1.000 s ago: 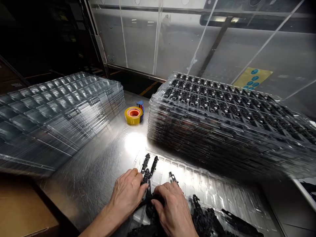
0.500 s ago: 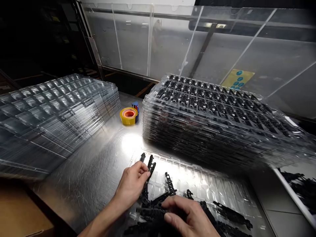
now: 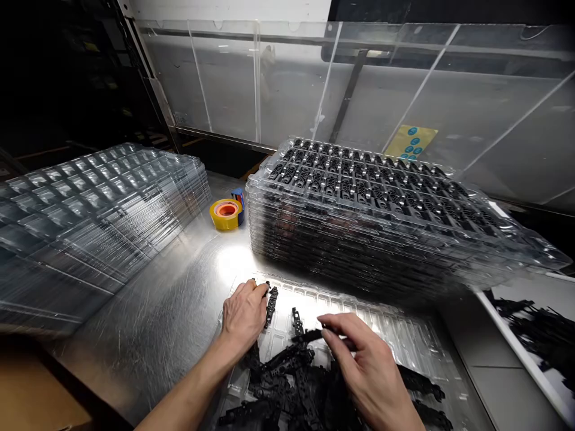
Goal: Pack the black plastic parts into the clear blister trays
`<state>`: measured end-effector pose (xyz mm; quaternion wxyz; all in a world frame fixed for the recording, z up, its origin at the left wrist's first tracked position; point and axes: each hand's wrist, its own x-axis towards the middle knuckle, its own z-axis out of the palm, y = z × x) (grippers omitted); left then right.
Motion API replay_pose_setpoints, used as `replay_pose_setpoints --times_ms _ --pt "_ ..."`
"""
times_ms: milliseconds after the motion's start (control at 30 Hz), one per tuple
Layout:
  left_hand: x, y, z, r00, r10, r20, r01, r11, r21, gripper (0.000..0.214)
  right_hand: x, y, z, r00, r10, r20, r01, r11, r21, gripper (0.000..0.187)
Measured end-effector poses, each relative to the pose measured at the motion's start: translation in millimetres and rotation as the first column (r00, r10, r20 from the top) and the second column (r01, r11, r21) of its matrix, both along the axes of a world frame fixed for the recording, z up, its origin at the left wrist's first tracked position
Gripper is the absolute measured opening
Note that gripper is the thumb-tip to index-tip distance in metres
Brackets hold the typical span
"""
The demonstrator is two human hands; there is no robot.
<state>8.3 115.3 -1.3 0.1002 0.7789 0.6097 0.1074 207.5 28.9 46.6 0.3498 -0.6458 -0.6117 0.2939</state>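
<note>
A clear plastic tray [image 3: 395, 332] with rows of pockets lies flat on the metal table in front of me. A heap of loose black plastic parts [image 3: 291, 383] sits on its near end. My left hand [image 3: 244, 314] presses a black part [image 3: 271, 304] down into a pocket at the tray's far left corner, fingers curled on it. My right hand [image 3: 366, 365] pinches another black part [image 3: 309, 336] between thumb and forefinger just above the tray's middle pockets. One more part [image 3: 297, 319] stands in a pocket between the hands.
A tall stack of trays filled with black parts [image 3: 372, 209] stands just behind. A stack of empty clear trays [image 3: 90, 209] lies at the left. A yellow tape roll [image 3: 226, 214] sits between them. More black parts lie on a white surface [image 3: 534, 323] at the right. A clear screen [image 3: 359, 90] closes the back.
My left hand has moved up to the tray's far left corner with a part. My right hand has lifted off the heap, now pinching a part above the tray. The view has shifted right.
</note>
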Motion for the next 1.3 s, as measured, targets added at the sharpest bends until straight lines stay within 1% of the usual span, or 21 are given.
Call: replay_pose_setpoints --times_ms 100,167,267,367,433,500,600,667,767,833,1000,1100,1200,1300 --pt "-0.6 3.1 -2.0 0.999 0.033 -0.040 -0.032 0.999 0.012 0.025 -7.7 28.0 7.1 0.999 0.047 0.021 -0.047 0.999 -0.016 0.021" --pt "0.1 3.7 -2.5 0.998 0.046 -0.047 -0.045 0.999 0.022 0.024 -15.0 49.8 6.0 0.993 0.099 0.066 -0.097 0.995 -0.034 0.013" --pt "1.0 3.9 -2.5 0.996 0.053 -0.065 -0.051 0.998 0.042 0.018 -25.0 77.0 -7.8 0.976 0.170 0.139 -0.165 0.985 -0.046 0.008" --pt "1.2 5.5 -3.3 0.995 0.059 -0.083 -0.054 0.997 0.056 0.016 -32.4 90.1 -28.1 0.964 0.189 0.187 -0.181 0.982 -0.057 0.009" --pt "1.0 7.3 -3.7 0.995 0.054 -0.088 -0.049 0.997 0.057 0.016 -35.3 91.3 -38.4 0.954 0.190 0.233 -0.184 0.982 -0.047 0.012" --pt "0.1 8.4 -2.7 0.995 0.043 -0.086 -0.038 0.998 0.053 0.016 -36.2 88.1 -43.0 0.941 0.185 0.283 -0.185 0.982 -0.027 0.015" --pt "-3.5 6.5 2.6 0.997 0.027 -0.070 -0.023 0.998 0.050 0.019 -34.5 75.6 -39.8 0.923 0.179 0.340 -0.182 0.983 -0.022 0.015" --pt "-7.4 2.4 7.2 0.999 0.011 -0.037 -0.009 0.998 0.059 0.019 -33.5 63.6 -34.7 0.908 0.199 0.368 -0.201 0.979 -0.034 0.015" --pt "-12.7 -6.5 10.5 0.998 -0.059 0.025 0.057 0.996 0.072 0.017 -36.3 47.5 -30.2 0.861 0.256 0.438 -0.254 0.965 -0.066 0.024" --pt "-14.8 -12.8 8.9 0.992 -0.117 0.046 0.113 0.991 0.070 0.018 -40.7 42.4 -30.9 0.825 0.259 0.502 -0.255 0.964 -0.078 0.024" --pt "-17.1 -27.3 -2.2 0.982 -0.181 0.050 0.175 0.980 0.095 0.022 -50.7 48.5 -35.9 0.748 0.138 0.649 -0.149 0.988 -0.038 0.017" --pt "-17.5 -34.0 -6.3 0.977 -0.209 0.039 0.204 0.973 0.106 0.022 -53.3 57.1 -38.0 0.728 0.086 0.680 -0.104 0.994 -0.014 0.017" --pt "-17.6 -38.1 -7.0 0.973 -0.224 0.049 0.218 0.969 0.117 0.022 -54.2 64.4 -39.0 0.712 0.045 0.701 -0.067 0.998 0.003 0.018" --pt "-19.1 -42.0 -6.5 0.974 -0.219 0.064 0.210 0.970 0.119 0.021 -51.0 61.7 -37.8 0.705 0.035 0.709 -0.061 0.998 0.011 0.019"
